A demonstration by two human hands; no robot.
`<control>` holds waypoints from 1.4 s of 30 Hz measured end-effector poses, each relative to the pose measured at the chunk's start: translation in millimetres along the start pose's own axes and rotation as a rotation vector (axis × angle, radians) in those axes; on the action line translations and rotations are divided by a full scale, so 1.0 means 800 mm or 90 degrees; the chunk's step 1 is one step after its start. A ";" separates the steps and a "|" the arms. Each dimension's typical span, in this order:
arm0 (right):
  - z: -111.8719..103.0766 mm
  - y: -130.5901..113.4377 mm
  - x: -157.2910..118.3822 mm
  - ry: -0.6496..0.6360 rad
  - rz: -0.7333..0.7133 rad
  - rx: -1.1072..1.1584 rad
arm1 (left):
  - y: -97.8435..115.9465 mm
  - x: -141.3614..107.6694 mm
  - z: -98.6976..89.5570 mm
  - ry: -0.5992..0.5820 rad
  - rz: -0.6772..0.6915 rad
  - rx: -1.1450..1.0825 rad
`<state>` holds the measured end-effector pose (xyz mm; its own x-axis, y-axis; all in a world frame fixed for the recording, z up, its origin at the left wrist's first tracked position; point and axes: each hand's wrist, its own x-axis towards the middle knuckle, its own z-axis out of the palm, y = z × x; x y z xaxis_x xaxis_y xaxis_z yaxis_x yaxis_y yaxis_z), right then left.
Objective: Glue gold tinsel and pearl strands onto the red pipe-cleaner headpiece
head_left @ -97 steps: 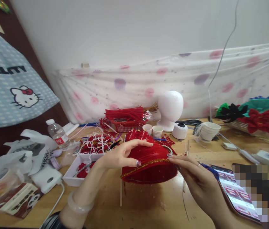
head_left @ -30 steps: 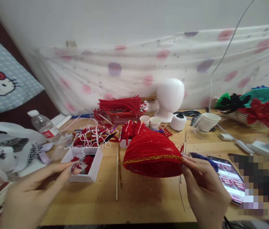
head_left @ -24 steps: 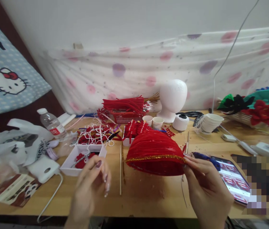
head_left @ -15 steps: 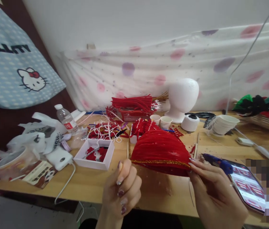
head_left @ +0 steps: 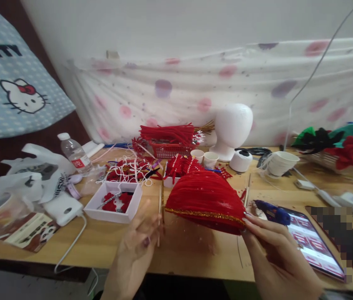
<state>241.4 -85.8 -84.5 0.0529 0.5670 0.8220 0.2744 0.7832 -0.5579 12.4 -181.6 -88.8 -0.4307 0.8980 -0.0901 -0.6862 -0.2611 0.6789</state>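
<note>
My right hand (head_left: pixel 276 250) pinches the right lower edge of a red dome-shaped cap (head_left: pixel 206 193), which has ribbed fuzzy rows and a glittery gold trim (head_left: pixel 200 213) along its rim. It is held tilted above the table, its dark red underside partly showing. My left hand (head_left: pixel 137 241) is apart from the cap, to its lower left. Its fingers look loosely spread and are smeared by motion, and nothing shows in them. A thin pale stick (head_left: pixel 160 216) lies just beyond those fingers. Right of the cap rests a blue glue gun (head_left: pixel 272 211), next to a lit phone (head_left: pixel 314 246).
A white box (head_left: pixel 114 212) with red pieces lies left, with bead strings (head_left: pixel 126 168) behind. At the back stand a red basket (head_left: pixel 172 150) of fuzzy stems, a white foam head (head_left: pixel 234 129) and paper cups (head_left: pixel 210 160). A bottle (head_left: pixel 74 154) and plastic bags (head_left: pixel 32 171) fill the left.
My left hand has gone from a closed curl near the cap's left rim to loosely spread fingers, lower and further left. My right hand still holds the cap. The view has shifted slightly right.
</note>
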 end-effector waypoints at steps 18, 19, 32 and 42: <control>-0.010 0.006 -0.009 0.080 0.007 0.025 | -0.039 0.011 0.067 0.068 -0.161 -0.048; -0.010 0.008 -0.008 0.080 0.005 0.019 | -0.040 0.013 0.074 0.054 -0.169 -0.046; 0.017 -0.001 0.034 0.067 0.023 -0.170 | -0.050 0.059 0.054 0.116 0.429 0.631; 0.006 -0.027 0.029 0.012 0.150 -0.107 | -0.038 0.054 0.083 0.178 0.443 0.702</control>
<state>232.4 -88.4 -53.9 0.1509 0.7222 0.6750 0.4075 0.5766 -0.7081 53.2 -111.2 -64.7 -0.6918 0.5585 0.4577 0.4965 -0.0924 0.8631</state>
